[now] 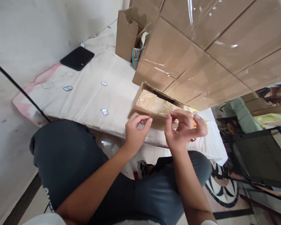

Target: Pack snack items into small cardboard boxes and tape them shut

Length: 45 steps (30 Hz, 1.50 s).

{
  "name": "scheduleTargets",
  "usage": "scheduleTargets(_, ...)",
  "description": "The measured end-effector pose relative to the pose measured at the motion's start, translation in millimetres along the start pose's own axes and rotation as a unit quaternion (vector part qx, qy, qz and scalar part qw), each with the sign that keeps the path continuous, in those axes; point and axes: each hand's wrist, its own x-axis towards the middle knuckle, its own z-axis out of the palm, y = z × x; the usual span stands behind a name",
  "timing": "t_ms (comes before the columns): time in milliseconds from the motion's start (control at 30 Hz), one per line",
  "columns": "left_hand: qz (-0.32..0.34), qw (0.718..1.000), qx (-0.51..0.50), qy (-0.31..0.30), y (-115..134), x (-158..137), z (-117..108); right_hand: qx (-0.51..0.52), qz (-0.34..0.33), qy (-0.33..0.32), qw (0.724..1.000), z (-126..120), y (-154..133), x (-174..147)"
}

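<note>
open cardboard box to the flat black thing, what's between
Head view: a blue-edged tag on white cloth lies between box and black thing.

Two grips, one low open box, four blue-edged tags

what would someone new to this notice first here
Probably the big stack of brown cardboard boxes, shiny with clear film, filling the upper right. Next, the left hand and right hand, fingers curled, at the near side of an open carton in the middle. Then the flat black object, dark against the pale cloth at upper left.
</note>
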Motion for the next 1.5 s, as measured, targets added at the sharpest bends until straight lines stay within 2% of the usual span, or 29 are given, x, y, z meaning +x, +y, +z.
scheduleTargets(167, 0.022, 1.0, 0.007, 0.011, -0.3, -0.6, 0.4, -0.01, -0.032, 0.019, 0.999, 6.5, 10.1, -5.2)
scheduleTargets(333, 0.128, 0.99, 0.051, 0.005, 1.5, -7.3, 0.4, 0.009, -0.039, 0.03, 0.999, 13.2, 12.3, -3.4)
scheduleTargets(467, 0.217, 0.964, 0.153, -0.029, 0.4, -13.2, 0.9, 0.002, -0.057, 0.047, 0.997, 15.7, 14.8, -3.2)
scheduleTargets(567, 0.255, 0.936, 0.238, -0.054, -3.0, -16.4, 1.7, -0.005, -0.064, 0.06, 0.996, 18.0, 16.3, -3.3)
scheduleTargets(733, 0.253, 0.929, 0.263, -0.061, -6.3, -17.8, 3.1, 0.002, -0.102, 0.044, 0.994, 20.9, 17.3, -0.3)
scheduleTargets(967, 0.227, 0.936, 0.266, -0.049, -8.9, -15.9, 4.0, 0.021, -0.1, 0.031, 0.994, 18.4, 24.9, -2.4)
scheduleTargets(1100, 0.207, 0.934, 0.286, -0.048, -11.0, -17.4, 5.6, 0.027, -0.075, 0.021, 0.997, 16.4, 26.3, -6.1)
scheduleTargets(1367, 0.228, 0.927, 0.292, -0.058, -13.4, -18.0, 6.7, 0.017, -0.094, 0.032, 0.995, 14.8, 31.3, -3.3)
scheduleTargets(1500, 0.227, 0.929, 0.288, -0.055, -15.0, -19.8, 7.5, 0.015, -0.068, 0.014, 0.997, 11.6, 35.6, -4.3)
